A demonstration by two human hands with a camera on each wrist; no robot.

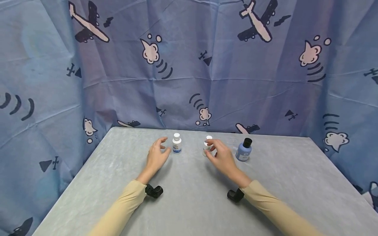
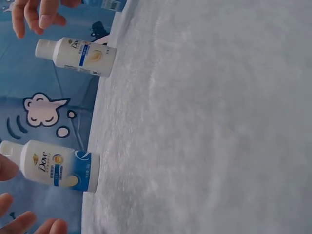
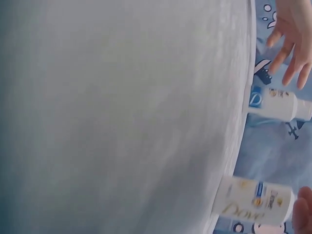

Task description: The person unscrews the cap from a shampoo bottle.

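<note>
Two small white Dove bottles stand upright near the table's back edge. The left bottle (image 1: 177, 144) has a blue lower label; its Dove lettering shows in the left wrist view. Beside it, to the left, is my left hand (image 1: 157, 156), fingers spread and relaxed, holding nothing. The right bottle (image 1: 208, 144) is all white with a small cream picture, partly hidden behind my right hand (image 1: 222, 158). That hand's thumb and fingers are loosely bent near the bottle's cap, with a gap showing in the left wrist view.
A blue bottle (image 1: 243, 150) with a black cap stands right of my right hand. Pale cloth covers the table (image 1: 189, 203). A blue curtain (image 1: 183, 65) printed with planes hangs behind and at both sides.
</note>
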